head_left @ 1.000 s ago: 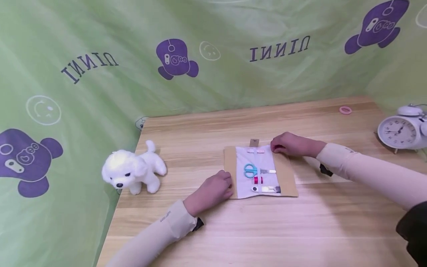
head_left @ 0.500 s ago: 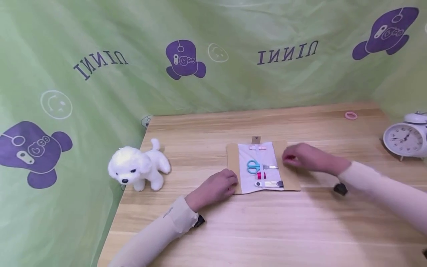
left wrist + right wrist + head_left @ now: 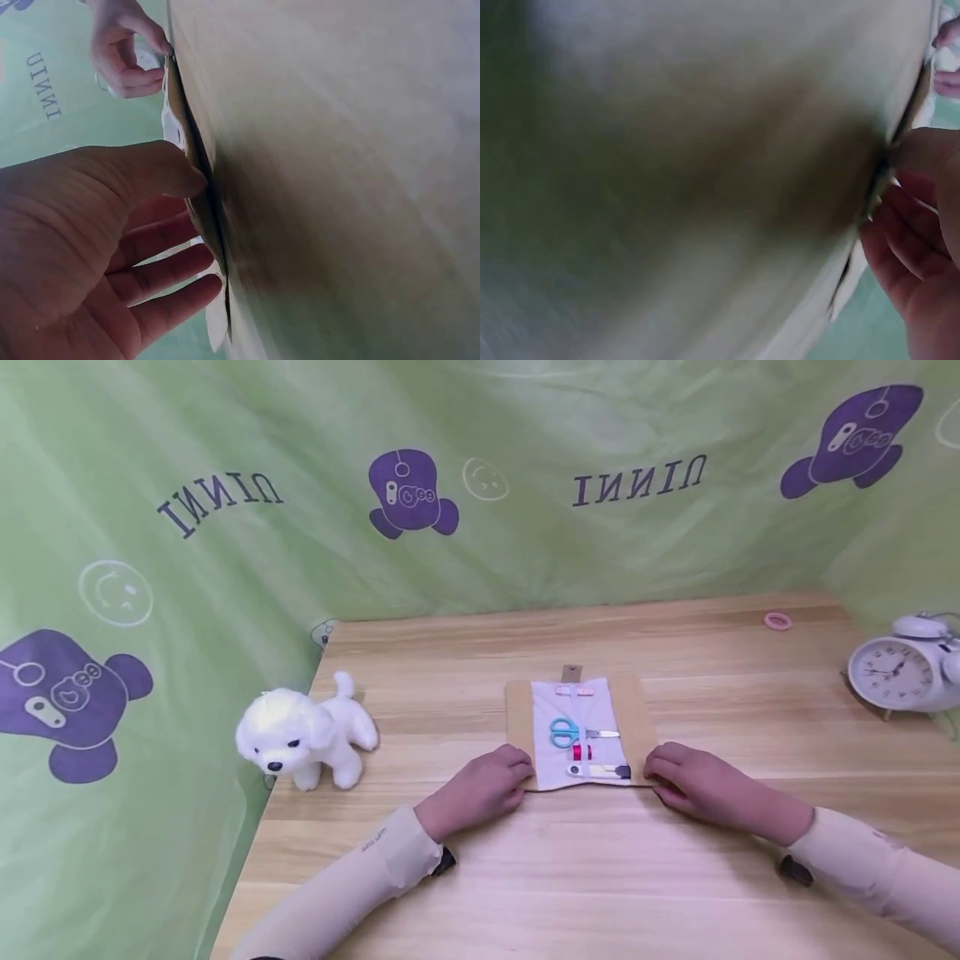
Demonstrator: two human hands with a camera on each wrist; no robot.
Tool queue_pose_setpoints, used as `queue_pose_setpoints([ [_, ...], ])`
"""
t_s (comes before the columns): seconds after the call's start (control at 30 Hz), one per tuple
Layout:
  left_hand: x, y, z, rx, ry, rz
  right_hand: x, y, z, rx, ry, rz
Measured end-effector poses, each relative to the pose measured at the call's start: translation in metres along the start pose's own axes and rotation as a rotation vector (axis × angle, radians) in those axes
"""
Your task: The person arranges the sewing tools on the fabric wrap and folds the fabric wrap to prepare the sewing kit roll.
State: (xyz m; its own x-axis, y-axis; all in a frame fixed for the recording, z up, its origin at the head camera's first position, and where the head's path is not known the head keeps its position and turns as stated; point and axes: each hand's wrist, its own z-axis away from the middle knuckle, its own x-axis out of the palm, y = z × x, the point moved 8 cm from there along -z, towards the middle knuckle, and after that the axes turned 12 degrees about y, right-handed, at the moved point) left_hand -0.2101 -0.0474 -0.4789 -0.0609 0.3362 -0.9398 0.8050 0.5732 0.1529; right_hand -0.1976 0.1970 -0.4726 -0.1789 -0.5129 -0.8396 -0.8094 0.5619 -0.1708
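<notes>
One unfolded case lies flat on one wooden bench, near its middle, between two hands. The left hand pinches the case's near left corner, and the right hand pinches its near right corner; in both wrist views the fingers are narrow on the thin edge, thumb against the other fingers.

The case carries four articles in a column: one pale pink piece at the far end, one pair of scissors with turquoise handles, one red spool and one white tool with a dark end. One whitish band runs lengthwise across them.

The case has two tan side panels flanking a slightly wrinkled white lining, and one brown tab with a round snap at its far edge. Its near edge bows a little.

Also on the bench are one white toy dog at the left, one pink ring towards the back right and one white alarm clock at the right.
</notes>
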Motion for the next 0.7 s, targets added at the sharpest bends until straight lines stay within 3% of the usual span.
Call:
queue_pose_setpoints([
  [0.13, 0.004, -0.003, -0.003, -0.021, -0.029, -0.057, 0.001, -0.004, -0.002, -0.048, 0.053, 0.041],
  [0.27, 0.001, -0.009, -0.005, -0.080, -0.062, -0.018, -0.001, -0.005, -0.004, -0.048, 0.058, 0.088],
  [0.47, -0.001, -0.022, -0.003, -0.173, -0.058, 0.109, -0.008, 0.002, -0.004, 0.057, 0.043, 0.067],
  [0.7, -0.004, -0.037, -0.003, -0.244, 0.018, 0.238, -0.014, 0.010, -0.008, 0.198, 0.013, -0.016],
])
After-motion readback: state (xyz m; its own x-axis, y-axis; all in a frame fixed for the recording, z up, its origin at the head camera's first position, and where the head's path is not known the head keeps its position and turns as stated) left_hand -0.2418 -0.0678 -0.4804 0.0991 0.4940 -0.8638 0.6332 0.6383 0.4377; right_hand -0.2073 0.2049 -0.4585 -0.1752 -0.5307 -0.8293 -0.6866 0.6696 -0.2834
